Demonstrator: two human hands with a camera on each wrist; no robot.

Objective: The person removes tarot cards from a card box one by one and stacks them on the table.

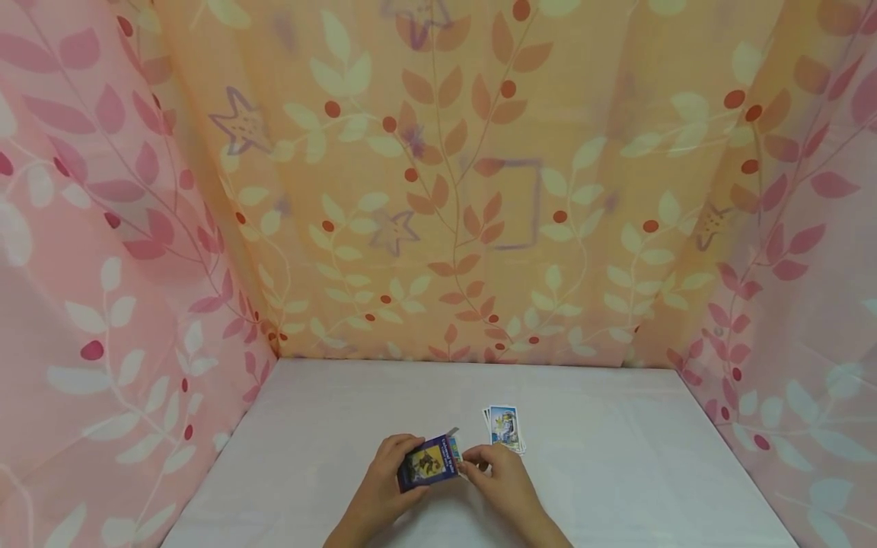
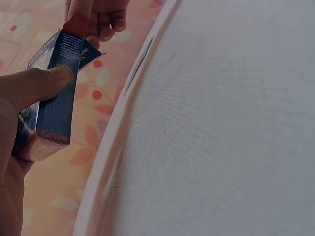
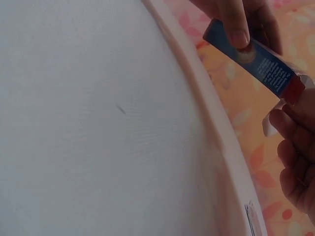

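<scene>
My left hand (image 1: 382, 481) holds a dark blue card box (image 1: 426, 464) with a yellow picture on its front. Its thumb (image 2: 47, 81) lies along the narrow side printed with small text. The box's right end is open, with a flap (image 1: 452, 432) sticking out and colourful cards (image 1: 456, 447) showing at the mouth. At that end my right hand (image 1: 505, 481) pinches the cards' edge between thumb and forefinger. A loosely fanned stack of picture cards (image 1: 505, 425) lies face up on the table, just beyond the right hand and partly hidden by it.
A white-covered table (image 1: 329, 403) spreads under the hands. Behind it hangs an orange leaf-patterned curtain (image 1: 438, 289), with pink patterned curtains on the left (image 1: 137, 304) and right (image 1: 788, 327).
</scene>
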